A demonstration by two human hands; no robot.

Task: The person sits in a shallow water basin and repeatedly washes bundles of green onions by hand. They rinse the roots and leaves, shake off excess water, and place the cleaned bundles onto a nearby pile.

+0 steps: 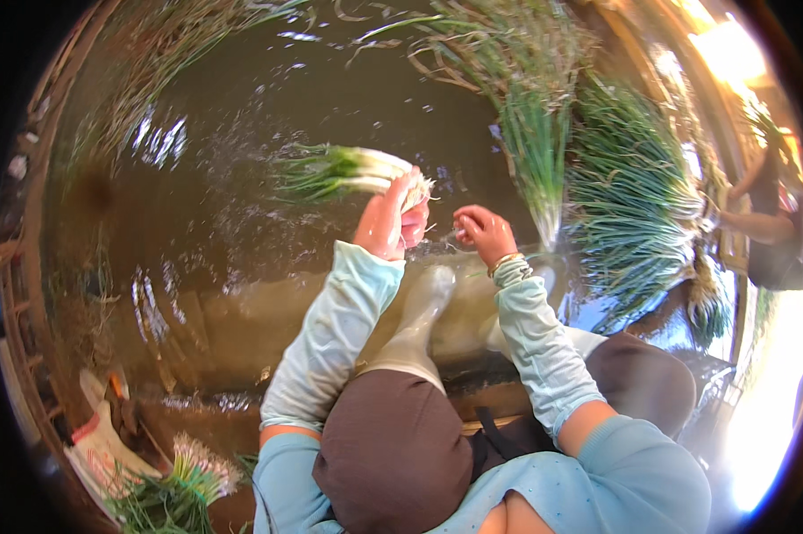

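My left hand [396,216] is wrapped round the root end of a small bunch of spring onions [357,169]. The white stems point away to the left and the green leaves trail at the brown water [268,116]. Pale roots stick out past my fingers. To the right, apart from the bunch, my right hand [488,233] is closed with its fingertips pinched together. Whatever they hold, if anything, is too small to make out. Both hands are wet and just above the water.
Large bundles of spring onions [633,196] lie at the right, beside another bundle [535,133] in the water. Loose leaves [174,53] float at the far left. Several trimmed spring onions [201,472] lie near left by a white sack [108,445]. A co-worker's arm [757,224] reaches in at right.
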